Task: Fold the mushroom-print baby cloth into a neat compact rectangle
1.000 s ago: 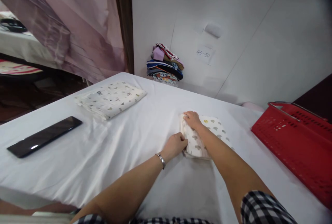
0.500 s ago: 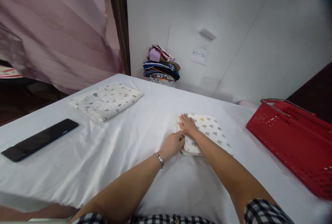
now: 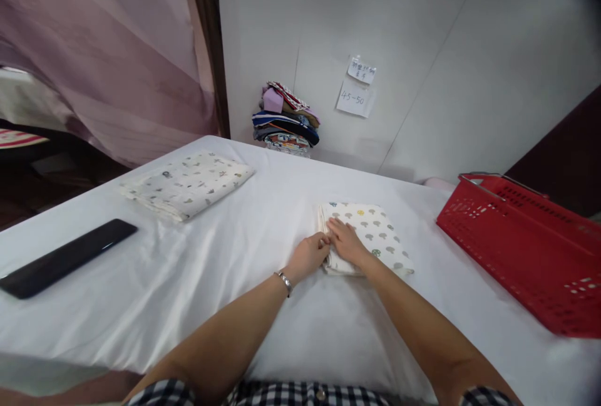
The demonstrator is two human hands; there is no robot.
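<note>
A folded white cloth (image 3: 385,230) with a print of grey, yellow, green and blue mushroom-like shapes lies flat on the white-covered table (image 3: 277,205). My right hand (image 3: 346,240) rests on its left part, palm down with the fingers stretched out. At the cloth's left edge, my left hand (image 3: 307,257) is closed, thumb and fingertips pinching the edge; the fingertips of both hands are close together. To the far left lies another folded white cloth (image 3: 190,185) with small scattered prints, and neither hand touches it.
A red plastic basket (image 3: 521,249) with a metal handle stands on the table's right side. A long black flat object (image 3: 70,255) lies at the left. Behind the table, folded clothes (image 3: 286,121) are stacked against the wall, below paper notes (image 3: 354,99). A pink curtain (image 3: 117,49) hangs at the left.
My right hand has slid down the cloth towards my left hand, uncovering the blue print at its upper left corner. My left hand stays at the left edge. The view has shifted slightly.
</note>
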